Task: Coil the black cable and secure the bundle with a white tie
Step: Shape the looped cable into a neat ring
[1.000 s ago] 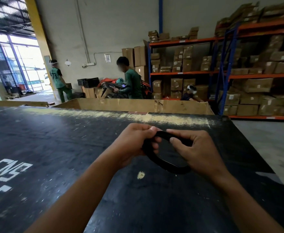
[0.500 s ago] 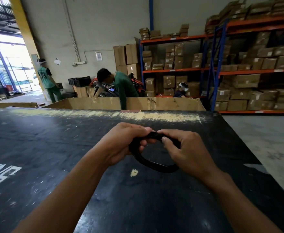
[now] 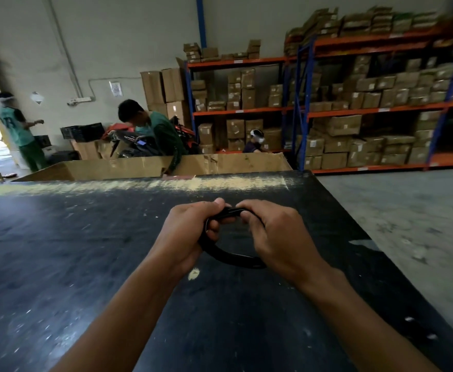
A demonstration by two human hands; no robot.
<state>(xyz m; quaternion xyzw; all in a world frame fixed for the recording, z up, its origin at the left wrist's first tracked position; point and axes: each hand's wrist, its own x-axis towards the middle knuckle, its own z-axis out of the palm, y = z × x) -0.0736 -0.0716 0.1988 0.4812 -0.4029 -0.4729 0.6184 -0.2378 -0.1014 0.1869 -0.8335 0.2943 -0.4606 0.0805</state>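
Head view: both hands hold the black cable point(image 3: 228, 257), already wound into a small loop, just above the dark tabletop point(image 3: 59, 251). The left hand point(image 3: 190, 232) is curled shut around the loop's left side. The right hand point(image 3: 279, 237) covers the right side, its fingers point(image 3: 246, 214) pinched at the top, where they nearly meet the left thumb. Compared with a second ago, the two hands have drawn closer together at the top of the loop, and the gap between them has almost gone. That suggests the coiling is done and the work is now at the fastening point. No white tie can be made out; it may be hidden under the fingers.
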